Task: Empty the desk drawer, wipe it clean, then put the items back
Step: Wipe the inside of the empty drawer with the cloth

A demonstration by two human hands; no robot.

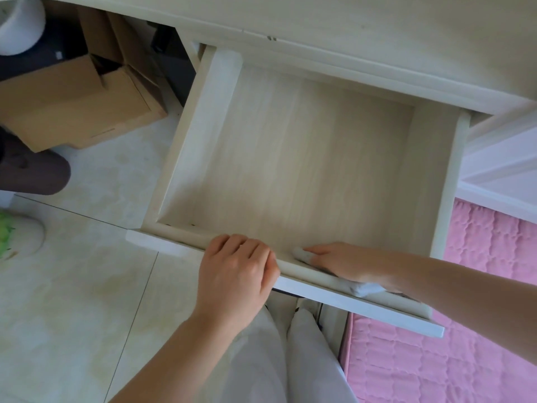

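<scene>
Drawer (290,158), pale wood-grain, stands pulled fully out from under the desk (377,33), its floor bare. The left hand (238,269) curls over the front rail, gripping it. The right hand (343,261) lies inside against the front wall, pressing a whitish cloth (361,289) that is mostly hidden beneath it; its fingers are partly covered. No writing is readable, including on the cardboard boxes (78,103) at left.

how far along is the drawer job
Emptying looks done: the drawer holds no items. Wiping is in hand: the right hand presses a cloth at the front inside edge while the left hand grips the front panel. Putting items back remains; none are visible.
</scene>
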